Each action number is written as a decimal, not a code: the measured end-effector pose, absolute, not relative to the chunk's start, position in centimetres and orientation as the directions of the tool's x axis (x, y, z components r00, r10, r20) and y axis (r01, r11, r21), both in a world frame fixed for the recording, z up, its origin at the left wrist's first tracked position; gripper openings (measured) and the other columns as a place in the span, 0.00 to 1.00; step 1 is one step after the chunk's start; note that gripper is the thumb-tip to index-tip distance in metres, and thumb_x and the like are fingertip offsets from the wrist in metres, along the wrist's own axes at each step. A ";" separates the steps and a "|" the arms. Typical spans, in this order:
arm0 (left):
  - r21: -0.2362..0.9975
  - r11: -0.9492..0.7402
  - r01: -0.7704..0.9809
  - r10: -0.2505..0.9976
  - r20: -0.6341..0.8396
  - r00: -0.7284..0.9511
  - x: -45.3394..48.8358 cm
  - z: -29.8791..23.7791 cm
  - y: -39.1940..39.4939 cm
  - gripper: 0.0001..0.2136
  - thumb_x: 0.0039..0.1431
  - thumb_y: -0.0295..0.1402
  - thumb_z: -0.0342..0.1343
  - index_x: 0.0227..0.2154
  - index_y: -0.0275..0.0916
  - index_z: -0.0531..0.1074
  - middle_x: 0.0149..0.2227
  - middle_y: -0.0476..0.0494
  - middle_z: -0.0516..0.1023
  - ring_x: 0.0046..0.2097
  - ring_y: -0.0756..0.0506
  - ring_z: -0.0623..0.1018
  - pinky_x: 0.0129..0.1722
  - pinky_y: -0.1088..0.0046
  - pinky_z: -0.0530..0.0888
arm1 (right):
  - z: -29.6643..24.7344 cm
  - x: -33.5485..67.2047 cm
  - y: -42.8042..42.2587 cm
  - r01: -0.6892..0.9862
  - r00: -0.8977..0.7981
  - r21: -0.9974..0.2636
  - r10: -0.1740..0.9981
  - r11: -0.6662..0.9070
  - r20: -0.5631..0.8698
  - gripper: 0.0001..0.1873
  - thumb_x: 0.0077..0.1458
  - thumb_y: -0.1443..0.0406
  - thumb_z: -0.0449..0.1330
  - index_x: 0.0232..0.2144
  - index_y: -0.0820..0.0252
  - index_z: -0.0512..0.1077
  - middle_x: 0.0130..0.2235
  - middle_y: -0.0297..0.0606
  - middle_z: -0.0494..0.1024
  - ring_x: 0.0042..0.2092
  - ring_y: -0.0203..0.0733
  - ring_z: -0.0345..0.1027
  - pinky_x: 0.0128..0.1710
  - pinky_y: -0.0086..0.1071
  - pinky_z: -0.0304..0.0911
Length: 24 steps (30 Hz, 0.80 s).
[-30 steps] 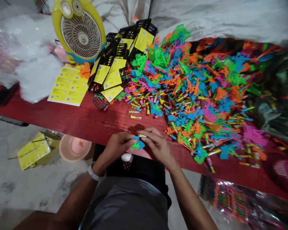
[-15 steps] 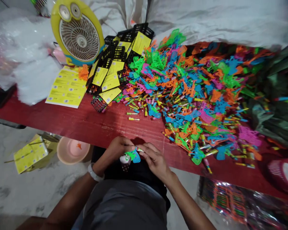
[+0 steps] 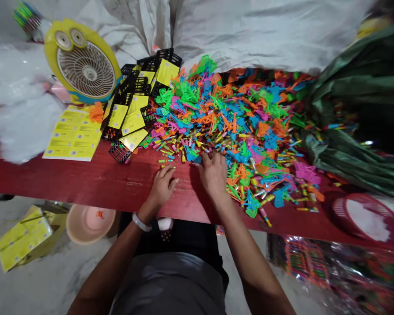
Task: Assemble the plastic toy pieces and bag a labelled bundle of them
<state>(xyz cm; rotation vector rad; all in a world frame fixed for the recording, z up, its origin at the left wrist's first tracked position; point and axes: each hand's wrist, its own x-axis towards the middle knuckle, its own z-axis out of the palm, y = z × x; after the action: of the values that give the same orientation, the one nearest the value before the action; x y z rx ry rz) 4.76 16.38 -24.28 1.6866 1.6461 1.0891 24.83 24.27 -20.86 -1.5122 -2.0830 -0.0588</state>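
Standing apart over the red worktop (image 3: 68, 181), the two hands occupy the middle of the head view, with both arms crossing its front edge.

The left hand (image 3: 162, 188) has its thumb spread from its fingers, whose tips lie just beside a yellow tube (image 3: 165, 161); whether they touch another tube there I cannot tell. To its left, a strip of bare red surface runs between the front edge and the trays (image 3: 139, 85), giving sideways room.

The right hand (image 3: 214, 175) is at the near edge of the pile (image 3: 230, 116), its fingertips near a blue piece (image 3: 193, 154). Whether they are closed on anything is hidden. Between the hands lies more bare surface; ahead and to the right, the pile crowds the right hand. At its near right corner, one tube (image 3: 265, 217) lies close to the front edge.

The pile runs back to the white sack (image 3: 259, 35) and right towards the green sack (image 3: 357, 153). Left of the trays, the fan (image 3: 88, 72) stands behind a yellow sheet (image 3: 72, 135). A basket (image 3: 364, 216) sits at the right end, and below the left front edge a basin (image 3: 90, 225) stands on the floor (image 3: 46, 291).
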 end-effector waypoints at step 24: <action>0.887 0.257 -0.383 0.904 -0.361 -0.231 5.0 -20.3 10.2 0.17 0.49 0.46 0.69 0.30 0.35 0.78 0.29 0.47 0.80 0.32 0.49 0.74 0.40 0.71 0.71 | -22.4 21.9 15.3 0.177 -0.443 -0.973 0.895 0.151 0.058 0.14 0.62 0.54 0.61 0.46 0.53 0.77 0.50 0.42 0.81 0.49 0.45 0.77 0.53 0.42 0.70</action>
<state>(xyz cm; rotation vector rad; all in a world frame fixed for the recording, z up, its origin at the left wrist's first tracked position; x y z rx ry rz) 4.96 10.25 -20.27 0.5568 1.2845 1.3160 21.89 15.29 -22.45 -1.0308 -1.7486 1.3394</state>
